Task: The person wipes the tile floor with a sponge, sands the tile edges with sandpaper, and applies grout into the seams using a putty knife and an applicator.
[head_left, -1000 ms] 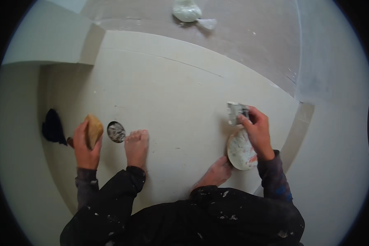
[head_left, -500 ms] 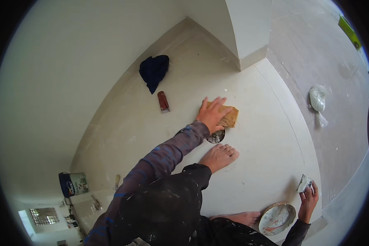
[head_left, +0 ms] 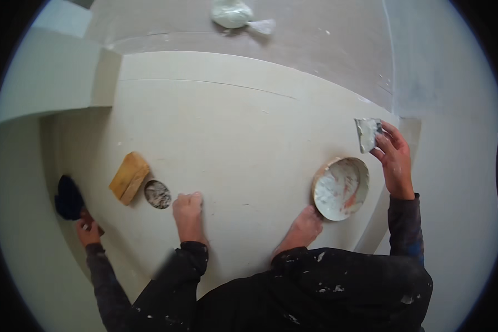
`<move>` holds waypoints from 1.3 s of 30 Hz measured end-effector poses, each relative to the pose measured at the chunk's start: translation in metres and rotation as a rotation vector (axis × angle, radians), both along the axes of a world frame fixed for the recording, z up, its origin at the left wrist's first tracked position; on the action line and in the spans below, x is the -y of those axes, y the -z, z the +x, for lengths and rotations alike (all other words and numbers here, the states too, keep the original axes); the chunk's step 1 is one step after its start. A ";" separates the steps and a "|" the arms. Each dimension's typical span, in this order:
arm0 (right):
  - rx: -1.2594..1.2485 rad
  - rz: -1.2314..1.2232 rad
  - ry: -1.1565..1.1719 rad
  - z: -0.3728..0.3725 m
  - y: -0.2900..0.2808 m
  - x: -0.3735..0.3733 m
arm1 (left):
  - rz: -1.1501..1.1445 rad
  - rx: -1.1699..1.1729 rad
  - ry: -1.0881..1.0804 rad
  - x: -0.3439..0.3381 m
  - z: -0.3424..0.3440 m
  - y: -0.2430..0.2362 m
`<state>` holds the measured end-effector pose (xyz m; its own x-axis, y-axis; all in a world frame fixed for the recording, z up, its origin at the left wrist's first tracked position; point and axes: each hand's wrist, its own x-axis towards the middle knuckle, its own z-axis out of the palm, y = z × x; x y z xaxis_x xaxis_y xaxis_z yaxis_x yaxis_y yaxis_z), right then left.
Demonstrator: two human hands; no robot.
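Note:
My left hand [head_left: 89, 232], at the lower left, has closed on a small reddish-brown tool [head_left: 88, 215] beside a dark navy cloth [head_left: 67, 196]. My right hand [head_left: 395, 157] is raised at the right, gripping a small putty-coated metal scraper [head_left: 367, 134] above a round pan [head_left: 356, 188] smeared with white putty and streaks of pink. A tan block-shaped piece [head_left: 128, 178] lies beside a round hole with rubble [head_left: 157, 195] in the pale floor [head_left: 243, 138]. My bare feet [head_left: 189, 218] stand below the hole and beside the pan.
A white plastic bag [head_left: 231, 14] lies on the greyer floor at the top. A wall corner [head_left: 66, 83] juts in at the upper left, and walls run along the left and right sides [head_left: 448, 166].
My left hand has let go of the tan piece, moved left and taken the reddish-brown tool. The scraper in my right hand is higher above the pan.

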<state>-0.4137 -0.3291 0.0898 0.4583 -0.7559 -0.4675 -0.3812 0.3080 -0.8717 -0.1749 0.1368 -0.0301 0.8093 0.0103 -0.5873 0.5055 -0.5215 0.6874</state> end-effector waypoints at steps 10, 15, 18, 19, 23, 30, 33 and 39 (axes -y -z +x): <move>0.063 -0.001 0.351 -0.073 0.012 -0.056 | 0.315 0.613 1.344 0.112 0.101 -0.203; 0.039 0.023 0.423 -0.056 0.028 -0.064 | 0.051 0.776 1.307 0.200 0.008 -0.097; -0.005 0.001 0.423 -0.048 0.030 -0.065 | -0.012 0.851 1.168 0.217 -0.029 -0.037; -0.062 -0.034 0.407 -0.053 0.029 -0.064 | -0.001 0.842 1.135 0.222 -0.049 -0.018; -0.095 -0.050 0.385 -0.055 0.030 -0.065 | 0.147 0.946 1.154 0.236 -0.077 -0.005; -0.159 -0.032 0.352 -0.063 0.035 -0.063 | 0.141 0.962 1.130 0.223 -0.094 0.020; -0.174 -0.032 0.332 -0.069 0.037 -0.065 | 0.145 0.915 1.134 0.219 -0.111 0.019; -0.133 -0.019 0.363 -0.070 0.034 -0.063 | 0.220 0.889 1.124 0.231 -0.118 0.014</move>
<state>-0.4836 -0.2661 0.0557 0.0956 -0.8666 -0.4897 -0.3609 0.4283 -0.8284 -0.2932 -0.0938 -0.0443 0.5397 -0.8412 0.0334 -0.7767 -0.4822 0.4051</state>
